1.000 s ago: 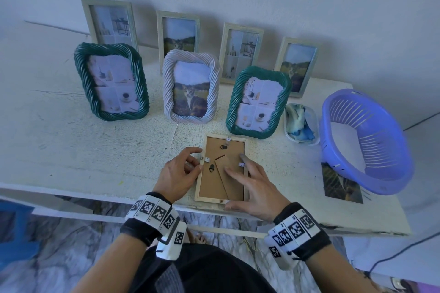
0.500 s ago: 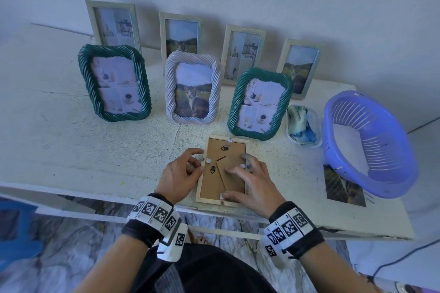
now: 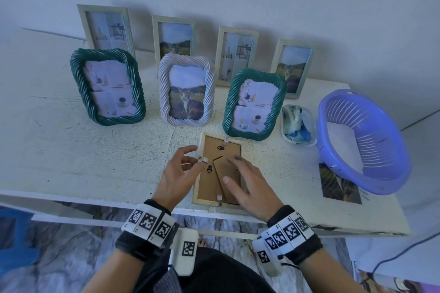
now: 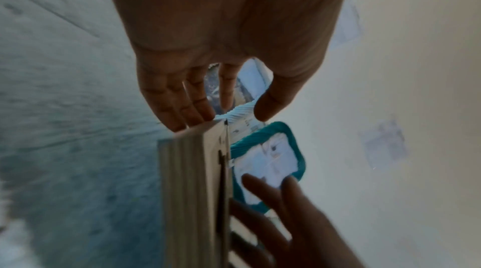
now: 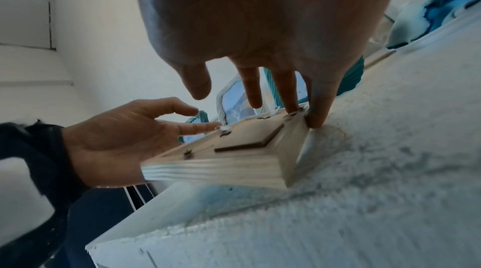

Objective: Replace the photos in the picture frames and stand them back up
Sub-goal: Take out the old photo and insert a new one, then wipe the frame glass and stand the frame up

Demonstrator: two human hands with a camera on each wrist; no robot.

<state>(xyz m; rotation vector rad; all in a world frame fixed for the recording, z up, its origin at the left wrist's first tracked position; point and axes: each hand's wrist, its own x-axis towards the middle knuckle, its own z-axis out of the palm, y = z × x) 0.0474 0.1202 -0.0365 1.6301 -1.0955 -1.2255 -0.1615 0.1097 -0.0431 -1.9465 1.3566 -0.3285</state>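
While 7 frames already stand behind it, 1 wooden frame (image 3: 220, 170) lies face down by the counter (image 3: 71, 150) edge; left hand (image 3: 177, 176) and right hand (image 3: 252, 185), both loose, touch its back.

Eight picture frames (image 3: 218, 169), one purple basket (image 3: 364, 140), one small tray (image 3: 298, 125), one loose photo (image 3: 340, 184), two hands (image 3: 177, 176).

We see the face-down pale wooden frame (image 3: 220, 171) at the white table (image 3: 71, 150)'s near edge, seven standing frames behind, the purple plastic basket (image 3: 362, 140) right.
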